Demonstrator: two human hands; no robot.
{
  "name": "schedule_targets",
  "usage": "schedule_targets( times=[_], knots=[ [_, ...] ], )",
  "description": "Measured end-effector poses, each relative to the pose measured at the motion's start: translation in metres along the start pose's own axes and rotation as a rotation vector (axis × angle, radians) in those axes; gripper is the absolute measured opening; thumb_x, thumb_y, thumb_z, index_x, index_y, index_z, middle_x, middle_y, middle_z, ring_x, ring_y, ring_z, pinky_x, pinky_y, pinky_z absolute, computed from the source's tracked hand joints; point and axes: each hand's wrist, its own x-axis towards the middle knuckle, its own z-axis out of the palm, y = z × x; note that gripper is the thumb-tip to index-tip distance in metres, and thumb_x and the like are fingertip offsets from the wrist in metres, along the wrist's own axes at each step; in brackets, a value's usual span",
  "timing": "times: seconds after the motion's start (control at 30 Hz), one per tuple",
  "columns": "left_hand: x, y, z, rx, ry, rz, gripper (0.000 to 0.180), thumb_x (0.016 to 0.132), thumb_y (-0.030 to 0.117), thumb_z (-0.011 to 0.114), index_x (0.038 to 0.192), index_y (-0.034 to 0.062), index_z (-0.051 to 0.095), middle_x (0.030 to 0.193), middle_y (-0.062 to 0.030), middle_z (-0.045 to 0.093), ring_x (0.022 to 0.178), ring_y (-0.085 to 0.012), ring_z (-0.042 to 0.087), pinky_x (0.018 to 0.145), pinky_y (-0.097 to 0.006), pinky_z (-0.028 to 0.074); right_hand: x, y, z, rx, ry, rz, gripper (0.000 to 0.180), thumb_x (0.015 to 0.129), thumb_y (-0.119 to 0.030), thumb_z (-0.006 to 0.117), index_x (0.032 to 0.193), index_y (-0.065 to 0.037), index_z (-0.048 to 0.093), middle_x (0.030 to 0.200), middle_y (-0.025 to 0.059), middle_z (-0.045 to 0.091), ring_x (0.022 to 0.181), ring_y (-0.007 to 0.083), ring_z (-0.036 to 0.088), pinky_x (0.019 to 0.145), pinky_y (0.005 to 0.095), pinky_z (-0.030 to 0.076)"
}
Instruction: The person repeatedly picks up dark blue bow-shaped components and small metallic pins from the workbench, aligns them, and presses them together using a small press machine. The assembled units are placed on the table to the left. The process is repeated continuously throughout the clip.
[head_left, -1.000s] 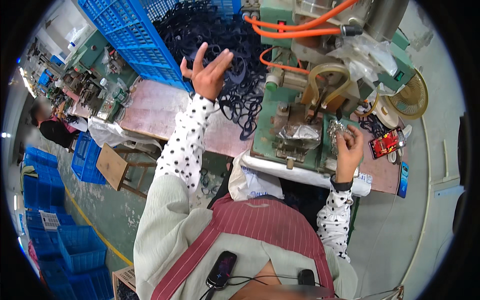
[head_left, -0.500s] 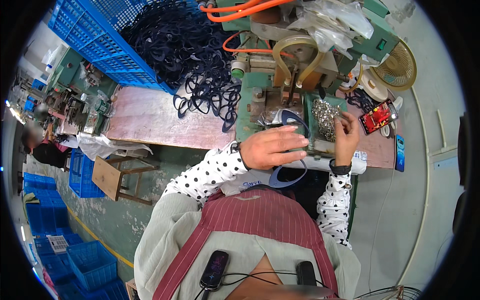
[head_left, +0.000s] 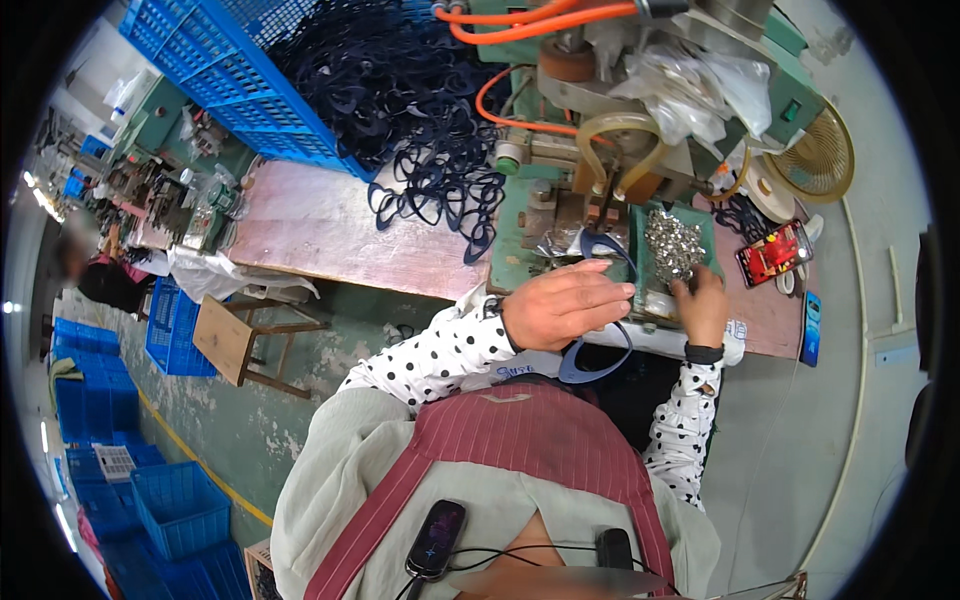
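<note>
My left hand (head_left: 565, 308) lies over a thin dark-blue looped piece (head_left: 592, 377), its fingers together and closed on it. One end of the piece reaches up to the tooling of a green press machine (head_left: 513, 215); the other loop hangs below the hand over the bench edge. Small shiny silver metal parts (head_left: 672, 245) fill a green tray right of the tooling. At the tray's near edge is my right hand (head_left: 704, 312), thumb and fingers pinched together. Whatever is between those fingertips is too small to make out.
A big blue crate (head_left: 245, 75) spills dark-blue looped pieces (head_left: 435, 185) onto the bench at left. Right of the tray lie a phone with a red screen (head_left: 775, 254) and a blue phone-like item (head_left: 811, 328). A fan (head_left: 815, 155) stands behind; a wooden stool (head_left: 222, 340) is at left.
My right hand has turned and lowered from above the silver parts to the tray's near edge, fingers pinched. My left hand stays on the blue piece. The whole view has shifted slightly.
</note>
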Motion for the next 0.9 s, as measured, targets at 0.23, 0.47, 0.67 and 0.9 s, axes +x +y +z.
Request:
schedule_targets(
  times=[0.23,0.47,0.67,0.9],
  knots=[
    [-0.005,0.007,-0.013,0.161,-0.072,0.024,0.031,0.085,0.014,0.063,0.116,0.0059,0.062,0.122,-0.0117,0.061,0.11,-0.0274,0.06,0.104,-0.048,0.041,0.016,-0.003,0.028,0.229,0.156,-0.022,0.011,0.083,-0.011,0.065,0.087,-0.002,0.063,0.084,0.0153,0.062,0.08,0.0349,0.059,0.072,0.0418,0.046],
    [-0.069,-0.056,-0.06,0.442,0.336,-0.766,0.013,0.09,0.011,0.057,0.086,0.0011,0.064,0.076,-0.0139,0.06,0.066,-0.0298,0.058,0.06,-0.039,0.046,0.009,0.006,0.033,0.378,0.255,0.074,0.012,0.089,-0.016,0.061,0.094,-0.006,0.066,0.088,0.014,0.067,0.08,0.0303,0.063,0.076,0.0376,0.046],
    [-0.105,-0.103,-0.023,0.766,-0.094,-1.124,0.035,0.09,0.042,0.056,0.096,0.0095,0.069,0.082,-0.0209,0.064,0.073,-0.0395,0.063,0.065,-0.047,0.051,0.007,-0.005,0.029,0.294,0.285,0.065,0.013,0.09,-0.017,0.06,0.096,-0.006,0.066,0.089,0.0137,0.068,0.078,0.0314,0.064,0.075,0.0378,0.048],
    [-0.151,-0.135,-0.046,0.81,-0.238,-1.244,0.033,0.085,0.039,0.06,0.087,0.0066,0.063,0.084,-0.0225,0.063,0.079,-0.0406,0.063,0.068,-0.048,0.051,0.007,-0.009,0.024,0.3,0.301,0.081,0.013,0.087,-0.016,0.063,0.096,-0.006,0.066,0.087,0.0141,0.068,0.076,0.0316,0.065,0.069,0.0377,0.05]
  ],
)
